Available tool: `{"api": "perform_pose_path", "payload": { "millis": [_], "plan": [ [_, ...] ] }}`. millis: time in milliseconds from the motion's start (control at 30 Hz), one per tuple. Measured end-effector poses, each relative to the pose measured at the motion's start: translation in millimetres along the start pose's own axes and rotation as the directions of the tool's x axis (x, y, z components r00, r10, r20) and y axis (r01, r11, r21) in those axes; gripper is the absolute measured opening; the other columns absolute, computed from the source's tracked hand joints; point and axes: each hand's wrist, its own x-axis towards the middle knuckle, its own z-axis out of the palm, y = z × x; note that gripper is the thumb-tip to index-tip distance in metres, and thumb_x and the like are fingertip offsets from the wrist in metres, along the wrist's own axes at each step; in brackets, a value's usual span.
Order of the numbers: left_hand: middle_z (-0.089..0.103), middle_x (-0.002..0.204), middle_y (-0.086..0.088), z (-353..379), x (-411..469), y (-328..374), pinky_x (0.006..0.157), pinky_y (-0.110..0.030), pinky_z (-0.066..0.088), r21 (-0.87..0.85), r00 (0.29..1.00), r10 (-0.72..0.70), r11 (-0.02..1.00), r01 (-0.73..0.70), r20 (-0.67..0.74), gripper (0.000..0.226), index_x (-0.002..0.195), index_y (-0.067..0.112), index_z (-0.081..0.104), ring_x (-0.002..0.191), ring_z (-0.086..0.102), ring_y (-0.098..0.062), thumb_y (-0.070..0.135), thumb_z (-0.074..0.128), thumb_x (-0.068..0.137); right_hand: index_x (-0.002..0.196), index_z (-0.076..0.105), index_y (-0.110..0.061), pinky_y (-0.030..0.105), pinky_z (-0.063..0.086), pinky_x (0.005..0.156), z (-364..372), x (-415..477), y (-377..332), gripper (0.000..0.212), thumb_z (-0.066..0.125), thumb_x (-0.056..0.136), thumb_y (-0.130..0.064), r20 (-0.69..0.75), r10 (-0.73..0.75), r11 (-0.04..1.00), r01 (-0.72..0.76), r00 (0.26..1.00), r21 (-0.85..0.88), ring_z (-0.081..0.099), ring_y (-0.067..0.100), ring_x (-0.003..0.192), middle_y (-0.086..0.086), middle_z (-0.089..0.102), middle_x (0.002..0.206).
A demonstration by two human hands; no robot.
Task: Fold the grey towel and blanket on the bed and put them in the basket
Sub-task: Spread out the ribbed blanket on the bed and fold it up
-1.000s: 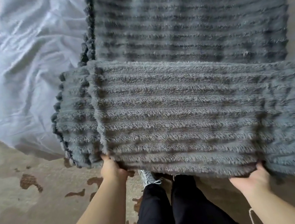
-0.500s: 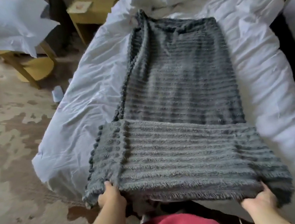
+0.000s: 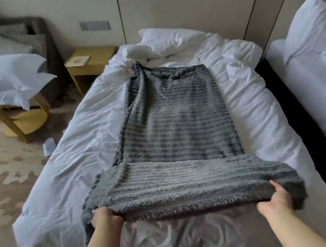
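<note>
While soft, floppy, prob light: holding blanket [image 3: 179, 125] near edge w/ left grip [image 3: 105, 218], right grip [image 3: 276, 199], both clenched on corners.

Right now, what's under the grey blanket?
The white bed lies under the blanket. The left hand and right hand hold its near end up, so crumpled sheet shows below. Anything beneath the flat part is covered.
</note>
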Motion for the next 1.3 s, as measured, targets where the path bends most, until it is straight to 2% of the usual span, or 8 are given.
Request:
{"api": "perform_pose_path", "payload": {
  "millis": [167,300,500,633,800,1000,1100,1300],
  "plan": [
    [0.062,0.085,-0.001,52,-73,35,0.067,-0.046,0.054,0.006,0.938,0.265,0.962,-0.273,0.222,0.064,0.101,0.010,0.052,0.071,0.062,-0.026,0.065,0.069,0.071,0.101,0.066,-0.026,0.042,0.045,0.100,50,-26,-33,0.017,0.058,0.086,-0.027,0.206,-0.113,0.994,0.108,0.972,0.035,0.064,0.023,0.102,0.000,0.068,0.110],
    [0.074,0.085,-0.013,55,-80,42,0.059,-0.038,0.057,0.167,0.867,0.261,0.919,-0.358,0.424,0.028,0.081,0.004,0.071,0.068,0.071,-0.028,0.023,0.085,0.066,0.121,0.062,-0.026,0.041,0.046,0.095,52,-32,-47,0.034,0.054,0.088,-0.029,0.265,-0.157,0.987,0.141,0.951,0.080,0.063,0.020,0.095,0.000,0.068,0.105],
    [0.063,0.098,-0.023,25,-57,7,0.084,-0.054,0.051,0.261,0.969,0.146,0.945,-0.196,0.197,0.023,0.101,-0.006,0.062,0.073,0.062,-0.033,0.000,0.065,0.080,0.090,0.064,-0.024,0.042,0.044,0.087,4,-16,-30,0.014,0.052,0.088,-0.032,0.126,-0.065,0.998,0.062,0.990,0.029,0.060,0.025,0.086,0.003,0.066,0.095],
    [0.061,0.104,-0.021,13,-60,-7,0.088,-0.060,0.047,0.232,0.988,0.108,0.964,-0.132,0.114,0.006,0.082,0.001,0.058,0.089,0.061,-0.035,0.002,0.064,0.082,0.090,0.063,-0.023,0.047,0.042,0.098,-11,-9,-29,0.014,0.050,0.089,-0.029,0.081,0.023,0.999,-0.025,0.996,0.020,0.060,0.028,0.092,0.003,0.065,0.096],
    [0.061,0.089,-0.012,29,-74,-3,0.088,-0.055,0.048,0.169,0.966,0.151,0.967,-0.188,0.211,0.010,0.074,0.008,0.056,0.074,0.059,-0.029,0.003,0.061,0.081,0.117,0.062,-0.027,0.044,0.043,0.097,-3,-11,-45,0.029,0.052,0.089,-0.029,0.134,-0.034,0.999,0.028,0.990,0.044,0.058,0.026,0.105,0.003,0.065,0.107],
    [0.060,0.077,-0.012,35,-89,-14,0.077,-0.053,0.050,0.092,0.946,0.258,0.956,-0.279,0.198,0.012,0.069,0.005,0.058,0.068,0.061,-0.030,-0.001,0.065,0.075,0.117,0.061,-0.025,0.045,0.043,0.100,-1,-5,-58,0.029,0.052,0.089,-0.028,0.218,-0.120,0.992,0.107,0.969,0.070,0.060,0.025,0.101,0.002,0.065,0.106],
    [0.060,0.076,-0.014,20,-85,-19,0.073,-0.051,0.052,0.112,0.959,0.236,0.961,-0.255,0.154,0.012,0.069,0.003,0.057,0.067,0.061,-0.030,-0.002,0.066,0.075,0.119,0.061,-0.026,0.045,0.043,0.099,-10,-3,-51,0.051,0.061,0.067,-0.024,0.199,-0.082,0.995,0.071,0.976,0.064,0.060,0.025,0.100,0.002,0.065,0.105],
    [0.059,0.073,-0.013,-11,-75,-16,0.065,-0.047,0.052,0.143,0.976,0.207,0.966,-0.215,0.071,0.014,0.067,0.003,0.055,0.061,0.058,-0.028,-0.004,0.066,0.074,0.090,0.064,-0.023,0.045,0.043,0.098,-44,1,-18,0.014,0.052,0.085,-0.027,0.023,0.004,1.000,-0.004,1.000,0.024,0.060,0.027,0.109,0.003,0.066,0.113]
  ]
}}
